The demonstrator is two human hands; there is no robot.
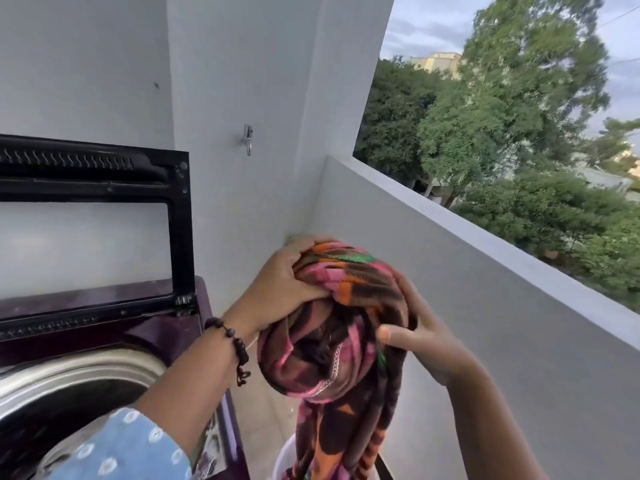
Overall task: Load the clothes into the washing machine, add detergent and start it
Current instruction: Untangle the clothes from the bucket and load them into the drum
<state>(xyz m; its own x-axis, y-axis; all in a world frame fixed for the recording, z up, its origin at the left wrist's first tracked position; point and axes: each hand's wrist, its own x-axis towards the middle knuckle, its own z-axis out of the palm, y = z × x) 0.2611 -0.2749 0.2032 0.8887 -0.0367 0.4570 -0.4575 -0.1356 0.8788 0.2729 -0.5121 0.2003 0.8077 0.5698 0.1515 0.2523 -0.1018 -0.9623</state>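
A brown, pink and orange patterned cloth (346,323) hangs bunched in the air to the right of the washing machine (162,337). My left hand (287,285) grips its top from the left; a bead bracelet sits on that wrist. On the cloth's right side my right hand (419,337) holds it with fingers pressed into the folds. The cloth's lower end trails down into a white bucket (285,455). The dark purple top-loader has its lid (93,216) raised, and its steel drum (79,386) shows at lower left.
A white wall with a metal tap (247,138) stands behind the machine. A low grey balcony parapet (485,258) runs along the right, with trees beyond it. Tiled floor shows between machine and parapet.
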